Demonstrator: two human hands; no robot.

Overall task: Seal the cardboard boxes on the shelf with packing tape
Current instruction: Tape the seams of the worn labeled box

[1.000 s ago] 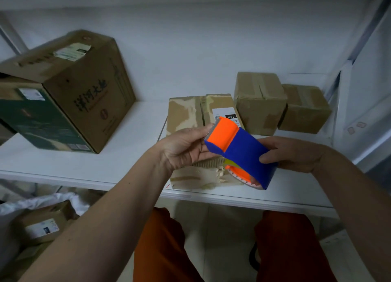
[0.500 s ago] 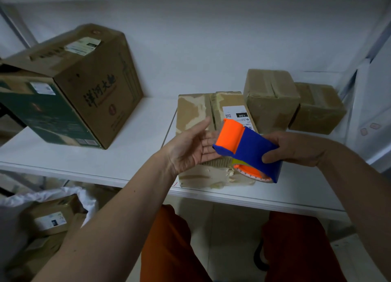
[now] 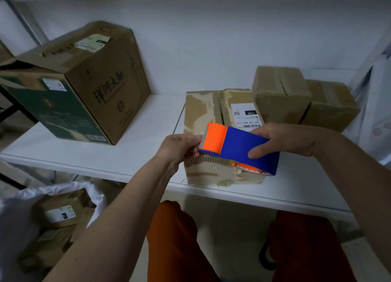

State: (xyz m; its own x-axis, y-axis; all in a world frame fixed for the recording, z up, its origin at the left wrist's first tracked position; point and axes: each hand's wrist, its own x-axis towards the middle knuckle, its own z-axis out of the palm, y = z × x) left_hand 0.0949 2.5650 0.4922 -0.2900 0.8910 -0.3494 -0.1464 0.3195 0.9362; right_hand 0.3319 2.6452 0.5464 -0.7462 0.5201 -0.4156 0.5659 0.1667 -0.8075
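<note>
Gripping blue/orange tape dispenser, right hand wraps its body; left hand pinches at serrated edge, above torn box near shelf front edge.

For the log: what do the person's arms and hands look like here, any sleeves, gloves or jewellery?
Both forearms are bare as far as the view shows, with no sleeves in sight. The left hand and right hand wear no gloves, and no rings, watch or wristband are visible. Below them show rust-orange trousers.

Tape roll mostly hidden
</note>
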